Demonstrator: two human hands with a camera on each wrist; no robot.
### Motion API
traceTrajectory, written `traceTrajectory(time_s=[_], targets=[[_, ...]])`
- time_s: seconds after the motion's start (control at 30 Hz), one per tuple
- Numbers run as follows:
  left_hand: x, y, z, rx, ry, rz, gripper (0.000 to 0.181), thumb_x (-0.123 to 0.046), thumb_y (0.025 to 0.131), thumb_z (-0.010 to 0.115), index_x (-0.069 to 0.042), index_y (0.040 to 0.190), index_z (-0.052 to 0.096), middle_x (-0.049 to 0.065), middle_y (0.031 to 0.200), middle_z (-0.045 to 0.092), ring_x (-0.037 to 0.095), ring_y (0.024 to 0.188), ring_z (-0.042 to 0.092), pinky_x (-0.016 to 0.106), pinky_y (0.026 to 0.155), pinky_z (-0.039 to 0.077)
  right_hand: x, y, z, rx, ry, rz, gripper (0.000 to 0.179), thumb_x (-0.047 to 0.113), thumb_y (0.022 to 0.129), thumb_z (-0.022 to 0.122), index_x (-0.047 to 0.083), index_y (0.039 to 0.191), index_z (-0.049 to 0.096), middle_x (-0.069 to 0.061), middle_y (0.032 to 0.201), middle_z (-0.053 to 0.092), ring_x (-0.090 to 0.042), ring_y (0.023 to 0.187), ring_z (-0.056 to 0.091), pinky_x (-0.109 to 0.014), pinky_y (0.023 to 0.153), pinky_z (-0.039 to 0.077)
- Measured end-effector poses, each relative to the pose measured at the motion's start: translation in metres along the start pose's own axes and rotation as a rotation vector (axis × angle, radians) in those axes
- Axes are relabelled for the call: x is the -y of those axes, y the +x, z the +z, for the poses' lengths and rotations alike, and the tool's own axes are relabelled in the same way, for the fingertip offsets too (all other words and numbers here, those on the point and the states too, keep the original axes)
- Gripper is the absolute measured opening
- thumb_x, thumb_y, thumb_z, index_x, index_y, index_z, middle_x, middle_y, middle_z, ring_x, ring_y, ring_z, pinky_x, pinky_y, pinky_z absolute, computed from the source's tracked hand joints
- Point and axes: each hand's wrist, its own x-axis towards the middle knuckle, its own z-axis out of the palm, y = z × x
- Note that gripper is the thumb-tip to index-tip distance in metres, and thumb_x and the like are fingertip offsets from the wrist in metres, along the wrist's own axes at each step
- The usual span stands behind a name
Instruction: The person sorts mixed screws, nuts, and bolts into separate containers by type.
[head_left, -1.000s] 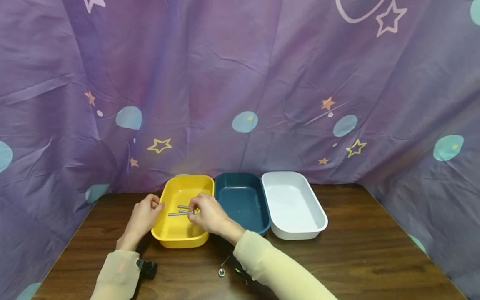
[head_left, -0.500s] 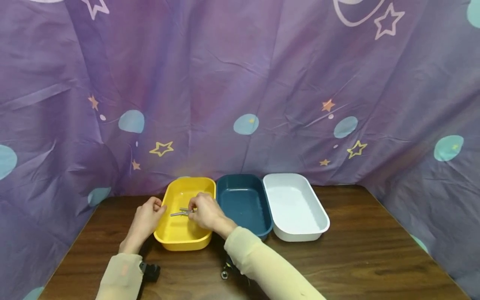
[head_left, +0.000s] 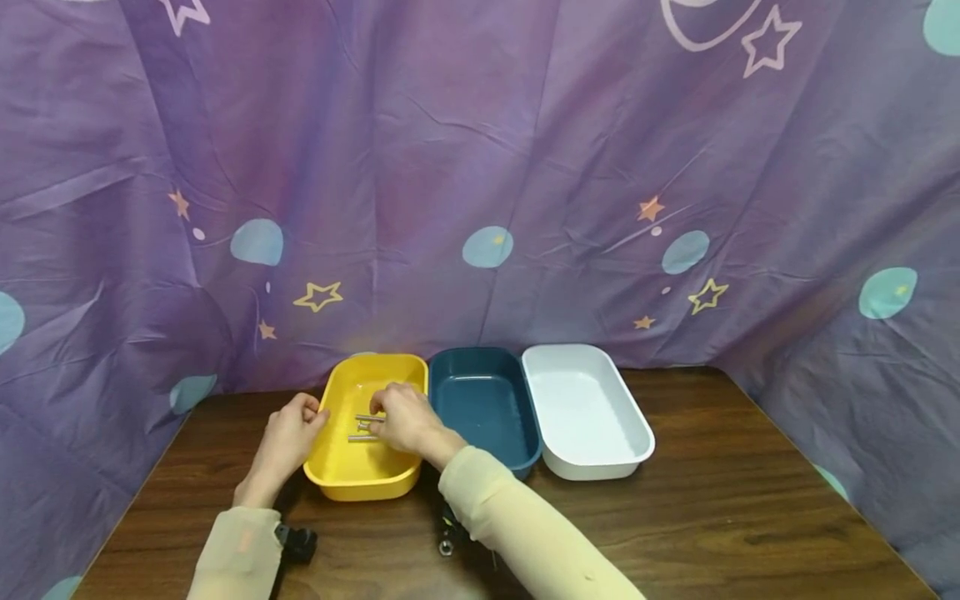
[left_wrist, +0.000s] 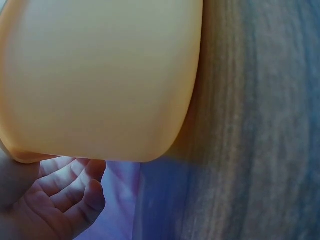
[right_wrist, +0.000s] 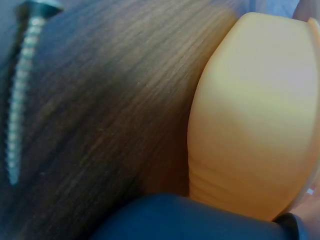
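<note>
My left hand holds the left rim of a yellow tray, thumb at the edge. In the left wrist view its curled fingers show beyond the tray wall. My right hand reaches down into the same tray, fingertips over the ends of thin metal pieces. Two of these are long metal rods, one farther back and one nearer. Between them lies a shorter screw-like piece right at the fingertips. I cannot tell whether the right fingers pinch it.
A dark blue tray and a white tray stand right of the yellow one. On the wooden table a metal nut lies near my right sleeve. The right wrist view shows a screw on the table. A purple curtain hangs behind.
The nearer rod, earlier slanting from the right fingertips across the others, now lies flat and apart, nearer the front. My right hand has shifted slightly left; the left hand stays at the rim.
</note>
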Motion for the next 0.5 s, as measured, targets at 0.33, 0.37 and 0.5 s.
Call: traceTrajectory(time_s=[0.33, 0.37, 0.5], targets=[[-0.001, 0.003, -0.002, 0.055, 0.025, -0.045, 0.019, -0.014, 0.093, 0.062, 0.002, 0.1, 0.058, 0.012, 0.084, 0.065, 0.028, 0.075, 0.061, 0.04, 0.067, 0.047, 0.001, -0.002, -0.012, 0.008, -0.019, -0.062, 0.012, 0.024, 0.085, 0.072, 0.016, 0.094, 0.072, 0.004, 0.089, 0.06, -0.016, 0.089, 0.055, -0.029, 0.082, 0.043], [-0.001, 0.002, -0.002, 0.058, 0.027, -0.048, 0.019, -0.015, 0.093, 0.062, 0.002, 0.1, 0.058, 0.012, 0.084, 0.065, 0.028, 0.075, 0.061, 0.04, 0.067, 0.047, 0.002, -0.003, -0.015, 0.011, -0.017, -0.061, 0.013, 0.024, 0.086, 0.071, 0.016, 0.095, 0.072, 0.003, 0.09, 0.06, -0.017, 0.09, 0.055, -0.029, 0.082, 0.044], [0.0, 0.002, -0.002, 0.059, 0.029, -0.049, 0.019, -0.015, 0.093, 0.062, 0.002, 0.1, 0.058, 0.012, 0.084, 0.065, 0.028, 0.075, 0.061, 0.041, 0.068, 0.047, 0.002, -0.005, -0.021, 0.016, -0.001, -0.066, 0.012, 0.024, 0.087, 0.069, 0.017, 0.097, 0.071, 0.002, 0.094, 0.061, -0.019, 0.096, 0.056, -0.03, 0.083, 0.045]])
